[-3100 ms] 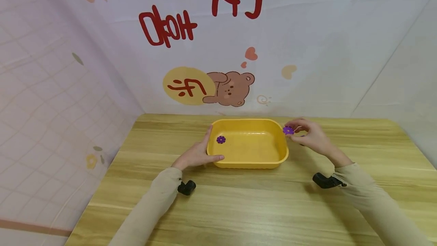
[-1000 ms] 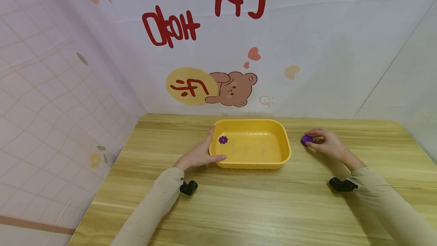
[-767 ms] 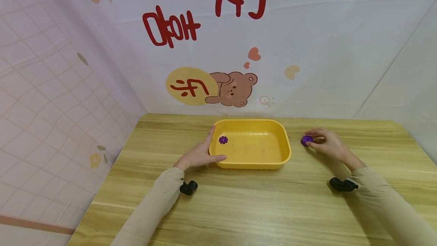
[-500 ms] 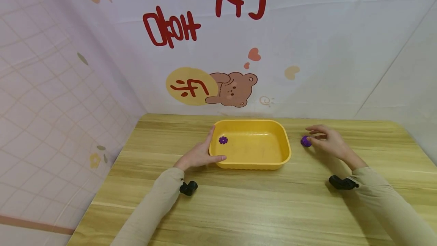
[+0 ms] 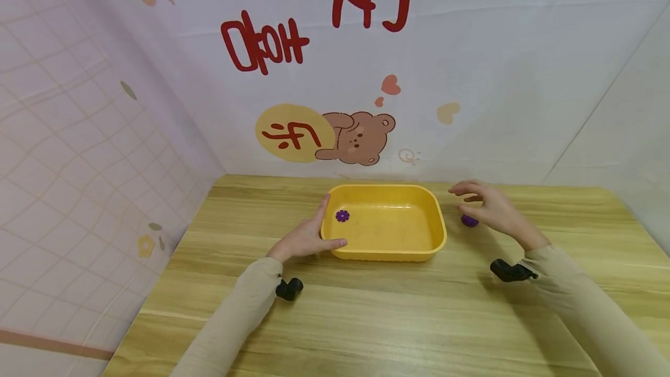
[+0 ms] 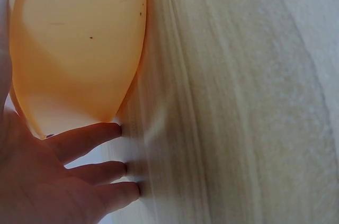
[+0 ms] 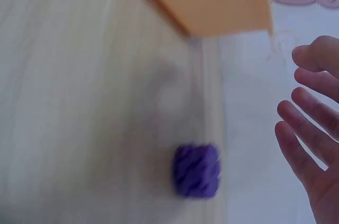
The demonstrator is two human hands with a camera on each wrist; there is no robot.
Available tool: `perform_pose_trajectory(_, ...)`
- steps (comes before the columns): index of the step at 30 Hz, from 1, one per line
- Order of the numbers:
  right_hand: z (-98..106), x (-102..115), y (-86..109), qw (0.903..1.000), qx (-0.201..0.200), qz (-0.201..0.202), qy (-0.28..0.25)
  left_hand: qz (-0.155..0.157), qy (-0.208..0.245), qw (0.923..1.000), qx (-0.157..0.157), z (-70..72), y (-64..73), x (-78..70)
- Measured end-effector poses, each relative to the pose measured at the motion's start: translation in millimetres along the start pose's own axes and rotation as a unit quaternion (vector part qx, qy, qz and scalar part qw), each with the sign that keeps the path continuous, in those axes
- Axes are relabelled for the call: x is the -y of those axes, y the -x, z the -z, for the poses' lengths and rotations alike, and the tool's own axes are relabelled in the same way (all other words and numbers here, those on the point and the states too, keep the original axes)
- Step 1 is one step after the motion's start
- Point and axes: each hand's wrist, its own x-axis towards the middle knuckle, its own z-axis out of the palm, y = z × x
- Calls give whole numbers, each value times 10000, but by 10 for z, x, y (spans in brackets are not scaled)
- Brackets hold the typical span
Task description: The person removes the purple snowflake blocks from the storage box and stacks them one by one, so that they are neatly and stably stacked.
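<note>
My left hand (image 5: pixel 306 238) grips the left end of a yellow plastic basin (image 5: pixel 387 254), thumb over the near rim and fingers against the outer wall. The left wrist view shows those fingers fairly straight and spread beside the basin (image 6: pixel 79 49). A purple flower-shaped disc (image 5: pixel 342 216) lies flat inside, toward the left. To the right of the basin, a short stack of purple discs (image 5: pixel 469 221) stands on the table, partly behind my right hand (image 5: pixel 489 208). That hand is raised with loosely bent fingers and holds nothing. The right wrist view has the stack (image 7: pixel 196 171) apart from the fingers.
The wood-grain table (image 5: pixel 366 313) ends at a white wall cloth (image 5: pixel 497 74) with red characters and a bear print. Each wrist carries a black camera mount, such as the left one (image 5: pixel 289 289).
My right hand brought a purple disc from the basin's right rim onto the stack. It has since let go and moved up and left. The left hand stays on the basin.
</note>
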Motion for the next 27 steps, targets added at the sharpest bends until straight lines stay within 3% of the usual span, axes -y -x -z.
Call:
perform_pose_trajectory(9, -7, 341, -430, 9945, 635, 812, 187, 2, -71, 10000, -12, 6, 18, 12)
perform_pose_trajectory(16, -33, 550, -728, 9880, 1255, 854, 270, -66, -40, 10000, -4, 0, 17, 17)
perform_pose_trajectory(27, -221, 694, -1115, 9817, 1761, 718, 108, -148, -68, 9999, 25, 8, -8, 11)
